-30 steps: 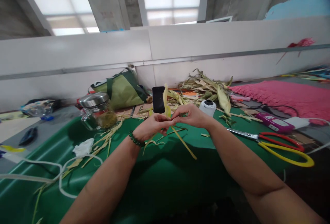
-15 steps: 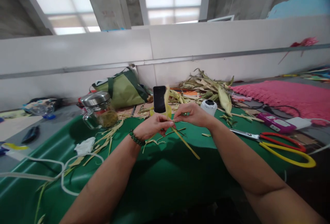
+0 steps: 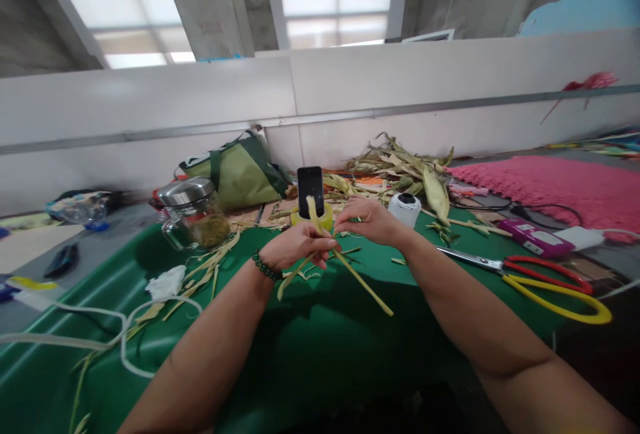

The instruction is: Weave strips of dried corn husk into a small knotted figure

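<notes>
- My left hand (image 3: 305, 245) is closed, and it pinches the pale husk strips (image 3: 364, 284) between thumb and fingers.
- These husk strips are above the green cover (image 3: 350, 354); one end points up before the black phone (image 3: 311, 181), and other ends hang down to both sides.
- My right hand (image 3: 369, 218) is just beside them, with its fingers bent and narrow; I cannot tell if it grips a strip.
- The yellow ring (image 3: 327, 218) is at the foot of the phone.
- The white spool (image 3: 404, 209) stands near my right hand.
- I see the scissors (image 3: 503, 266) to the right of my right forearm, and the glass jar (image 3: 193, 217) on the left side.
</notes>
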Action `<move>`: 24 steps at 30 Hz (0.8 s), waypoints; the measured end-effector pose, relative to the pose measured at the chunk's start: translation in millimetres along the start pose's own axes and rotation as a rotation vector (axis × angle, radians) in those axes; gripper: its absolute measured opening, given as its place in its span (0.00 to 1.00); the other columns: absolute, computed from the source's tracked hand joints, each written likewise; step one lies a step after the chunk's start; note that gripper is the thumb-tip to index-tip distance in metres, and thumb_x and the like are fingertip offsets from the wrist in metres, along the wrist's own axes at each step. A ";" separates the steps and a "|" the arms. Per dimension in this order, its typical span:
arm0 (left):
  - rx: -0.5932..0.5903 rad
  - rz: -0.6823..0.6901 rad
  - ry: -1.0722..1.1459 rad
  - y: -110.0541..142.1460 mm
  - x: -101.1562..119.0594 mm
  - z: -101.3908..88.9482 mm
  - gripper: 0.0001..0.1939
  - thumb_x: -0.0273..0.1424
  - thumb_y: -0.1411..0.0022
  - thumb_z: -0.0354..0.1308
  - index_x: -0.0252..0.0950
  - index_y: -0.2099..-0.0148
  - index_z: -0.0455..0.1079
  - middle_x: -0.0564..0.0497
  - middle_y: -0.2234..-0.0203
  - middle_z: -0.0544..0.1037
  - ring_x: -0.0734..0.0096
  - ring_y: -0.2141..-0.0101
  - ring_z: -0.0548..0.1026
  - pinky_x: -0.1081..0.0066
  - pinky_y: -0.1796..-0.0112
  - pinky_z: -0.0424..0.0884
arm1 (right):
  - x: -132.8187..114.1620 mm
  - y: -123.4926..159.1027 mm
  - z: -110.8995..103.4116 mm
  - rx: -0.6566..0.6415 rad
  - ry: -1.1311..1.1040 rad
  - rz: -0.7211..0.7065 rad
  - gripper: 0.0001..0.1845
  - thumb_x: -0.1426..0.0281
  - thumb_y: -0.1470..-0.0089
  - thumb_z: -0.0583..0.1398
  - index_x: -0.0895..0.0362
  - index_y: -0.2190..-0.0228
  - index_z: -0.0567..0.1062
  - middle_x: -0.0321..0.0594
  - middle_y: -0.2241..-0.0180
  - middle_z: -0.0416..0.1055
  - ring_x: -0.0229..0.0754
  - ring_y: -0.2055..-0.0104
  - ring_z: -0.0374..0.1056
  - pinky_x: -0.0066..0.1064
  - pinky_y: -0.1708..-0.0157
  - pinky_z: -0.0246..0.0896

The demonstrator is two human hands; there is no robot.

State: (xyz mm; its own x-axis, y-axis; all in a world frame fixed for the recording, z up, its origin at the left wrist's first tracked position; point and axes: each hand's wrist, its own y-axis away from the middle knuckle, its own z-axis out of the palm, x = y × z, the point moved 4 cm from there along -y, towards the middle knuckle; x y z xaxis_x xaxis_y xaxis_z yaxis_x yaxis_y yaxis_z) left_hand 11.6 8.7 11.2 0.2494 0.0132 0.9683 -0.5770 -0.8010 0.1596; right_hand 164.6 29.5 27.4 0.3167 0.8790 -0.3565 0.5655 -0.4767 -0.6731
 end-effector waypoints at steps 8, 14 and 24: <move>0.331 0.064 0.282 -8.8 -6.4 -19.3 0.12 0.35 0.53 0.68 0.30 0.69 0.76 0.48 0.79 0.79 0.73 0.76 0.76 0.73 0.70 0.72 | -5.6 3.9 -23.7 0.364 0.151 0.098 0.18 0.60 0.41 0.54 0.56 0.75 0.76 0.40 0.73 0.74 0.41 0.68 0.67 0.34 0.63 0.61; 0.340 0.108 0.222 -9.1 -3.6 -18.7 0.12 0.35 0.52 0.68 0.30 0.70 0.76 0.49 0.79 0.79 0.73 0.77 0.76 0.73 0.70 0.73 | -9.0 1.7 6.8 -0.033 0.213 0.086 0.13 0.61 0.45 0.60 0.57 0.75 0.76 0.38 0.74 0.71 0.38 0.69 0.65 0.28 0.69 0.56; 0.361 0.168 0.124 -3.6 7.6 -21.2 0.10 0.33 0.49 0.65 0.30 0.73 0.74 0.50 0.81 0.78 0.76 0.79 0.75 0.76 0.72 0.72 | -11.8 1.1 13.1 -0.182 0.035 0.218 0.16 0.62 0.43 0.57 0.58 0.77 0.72 0.33 0.80 0.67 0.33 0.76 0.59 0.24 0.75 0.49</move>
State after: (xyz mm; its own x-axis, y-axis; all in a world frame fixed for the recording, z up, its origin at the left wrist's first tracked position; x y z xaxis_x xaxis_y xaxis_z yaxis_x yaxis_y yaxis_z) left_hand -0.9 24.4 22.0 0.0669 -0.0818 0.9944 -0.2869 -0.9561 -0.0593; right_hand 151.5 18.7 22.3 0.4699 0.7561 -0.4555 0.6077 -0.6514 -0.4543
